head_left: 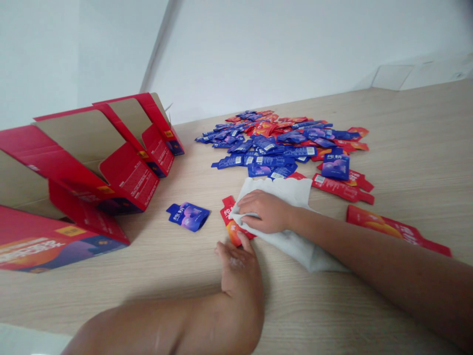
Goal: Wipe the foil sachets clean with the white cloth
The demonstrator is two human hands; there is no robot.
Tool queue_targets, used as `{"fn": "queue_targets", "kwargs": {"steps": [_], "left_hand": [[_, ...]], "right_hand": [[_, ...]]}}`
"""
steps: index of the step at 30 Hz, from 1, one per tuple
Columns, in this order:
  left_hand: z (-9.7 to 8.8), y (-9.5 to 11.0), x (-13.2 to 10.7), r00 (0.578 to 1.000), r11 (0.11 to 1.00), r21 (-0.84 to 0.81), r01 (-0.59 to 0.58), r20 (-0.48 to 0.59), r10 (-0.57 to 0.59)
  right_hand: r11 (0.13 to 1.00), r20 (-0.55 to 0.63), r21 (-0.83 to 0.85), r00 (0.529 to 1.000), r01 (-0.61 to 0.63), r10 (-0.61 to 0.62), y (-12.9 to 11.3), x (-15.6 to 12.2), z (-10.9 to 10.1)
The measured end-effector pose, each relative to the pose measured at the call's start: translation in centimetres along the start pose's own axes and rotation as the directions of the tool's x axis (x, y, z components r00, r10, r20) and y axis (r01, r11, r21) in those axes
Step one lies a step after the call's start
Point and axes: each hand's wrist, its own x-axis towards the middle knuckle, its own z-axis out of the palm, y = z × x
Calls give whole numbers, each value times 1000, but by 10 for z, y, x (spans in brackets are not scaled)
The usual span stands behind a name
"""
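Note:
My right hand point(264, 211) is closed on a white cloth point(295, 190), pressing a fold of it over a red pouch point(233, 229) with an orange picture. Much of that pouch is hidden by the cloth and hand. At the pouch's lower edge, my left hand point(238, 264) holds it against the table, thumb on the pouch and the other fingers partly curled. To their left, apart from both hands, lies a single blue-purple pouch point(189, 217). Another red pouch point(391, 229) lies beyond my right forearm, partly covered by it.
A heap of blue and red pouches point(273, 143) spreads across the back of the wooden table point(177, 276). Several open red cartons stand in a row at the left, the nearest carton point(70, 241) close to the front. A white wall point(295, 54) rises behind the table.

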Motion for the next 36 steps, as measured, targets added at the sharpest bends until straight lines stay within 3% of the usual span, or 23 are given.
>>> {"fn": "queue_targets", "kwargs": {"steps": [6, 17, 36], "left_hand": [[0, 0, 1, 1000, 997, -78, 2, 14, -1], [-1, 0, 1, 1000, 1000, 2, -7, 12, 7], [0, 0, 1, 1000, 998, -61, 9, 26, -7]], "right_hand": [[1000, 7, 9, 1000, -11, 11, -1, 0, -1], [998, 11, 7, 998, -57, 57, 0, 1, 0], [998, -3, 1, 998, -58, 58, 0, 1, 0]]}}
